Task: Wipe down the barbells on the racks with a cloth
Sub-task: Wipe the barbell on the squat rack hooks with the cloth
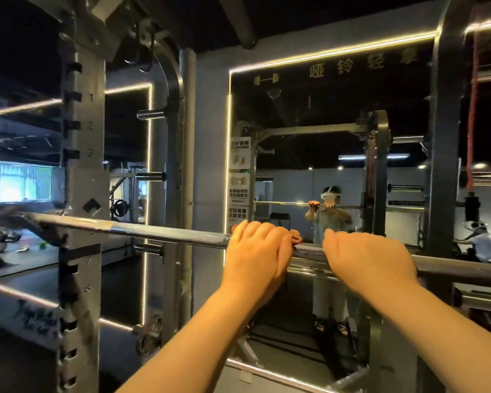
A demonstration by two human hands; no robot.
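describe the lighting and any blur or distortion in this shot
Head view: dim gym, lit by the light strip framing the mirror; the left hand and right hand look warm and sharp; the bar smears into blur toward the frame's left; the wide lens bows the rack post.

Left hand [257,251] gripping cloth [296,239] on barbell [153,232], right hand [372,258] curled over it, rack upright [82,171] at left

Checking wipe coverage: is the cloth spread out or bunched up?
Bunched: the cloth is a crumpled wad in the left hand, against the barbell.
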